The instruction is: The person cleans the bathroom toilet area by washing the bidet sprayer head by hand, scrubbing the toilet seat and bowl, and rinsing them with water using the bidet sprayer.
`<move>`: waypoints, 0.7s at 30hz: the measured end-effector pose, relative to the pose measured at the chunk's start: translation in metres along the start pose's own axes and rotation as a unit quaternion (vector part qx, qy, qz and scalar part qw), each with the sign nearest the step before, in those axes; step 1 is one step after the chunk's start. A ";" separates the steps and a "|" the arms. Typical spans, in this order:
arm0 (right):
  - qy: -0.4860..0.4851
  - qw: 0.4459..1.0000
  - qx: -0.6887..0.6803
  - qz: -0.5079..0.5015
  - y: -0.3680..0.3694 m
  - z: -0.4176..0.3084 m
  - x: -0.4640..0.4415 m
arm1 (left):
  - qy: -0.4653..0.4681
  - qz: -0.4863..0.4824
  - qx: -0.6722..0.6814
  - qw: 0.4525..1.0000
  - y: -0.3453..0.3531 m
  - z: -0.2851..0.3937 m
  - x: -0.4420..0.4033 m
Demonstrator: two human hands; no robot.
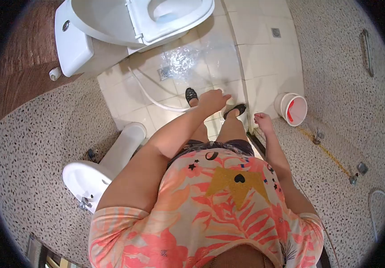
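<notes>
My left hand (pixel 213 101) reaches over the wet tiled floor (pixel 206 49), its fingers closed. A white hose (pixel 150 98) curves from beside the toilet and passes under my left forearm toward that hand, which appears to grip it; its end is hidden. Water (pixel 181 60) splashes on the tiles ahead, around a floor drain (pixel 164 73). My right hand (pixel 263 122) hangs by my right leg with curled fingers, and I see nothing in it. Close by on its right stands a white bucket (pixel 283 106) with a red object (pixel 290 111) inside.
A white toilet (pixel 78 49) with its lid raised stands ahead on the left. The pedestal sink (pixel 78 178) is at my left. A low floor ledge (pixel 241 62) runs ahead on the right, with another drain (pixel 275 32) beyond. Taps (pixel 318 136) stick out from the right wall.
</notes>
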State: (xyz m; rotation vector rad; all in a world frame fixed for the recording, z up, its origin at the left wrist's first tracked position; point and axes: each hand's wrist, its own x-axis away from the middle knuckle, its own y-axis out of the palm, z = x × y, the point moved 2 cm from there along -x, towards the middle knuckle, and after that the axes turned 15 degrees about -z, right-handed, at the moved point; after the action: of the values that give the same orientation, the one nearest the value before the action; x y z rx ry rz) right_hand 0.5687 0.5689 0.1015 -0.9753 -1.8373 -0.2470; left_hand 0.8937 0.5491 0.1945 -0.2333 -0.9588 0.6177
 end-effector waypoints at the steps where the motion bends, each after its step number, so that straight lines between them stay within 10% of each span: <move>1: 0.001 1.000 0.016 -0.002 0.000 0.001 -0.003 | 0.034 0.015 -0.040 0.999 0.010 -0.006 -0.003; 7: 0.023 0.999 0.018 -0.029 0.005 0.009 -0.020 | -0.133 -0.023 0.104 0.985 0.016 -0.017 0.019; 14: -0.032 0.998 0.038 -0.034 0.013 -0.024 -0.046 | -0.145 -0.009 0.143 0.979 0.021 -0.023 0.054; 21: -0.029 0.953 -0.221 -0.204 0.063 -0.186 -0.052 | -0.040 0.048 0.156 0.986 -0.036 0.037 0.083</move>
State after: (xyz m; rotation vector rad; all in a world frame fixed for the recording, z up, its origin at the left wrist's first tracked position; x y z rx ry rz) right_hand 0.7485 0.4798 0.1316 -0.8899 -2.0728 -0.9227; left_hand 0.9116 0.5657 0.2888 0.0252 -0.9166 0.8601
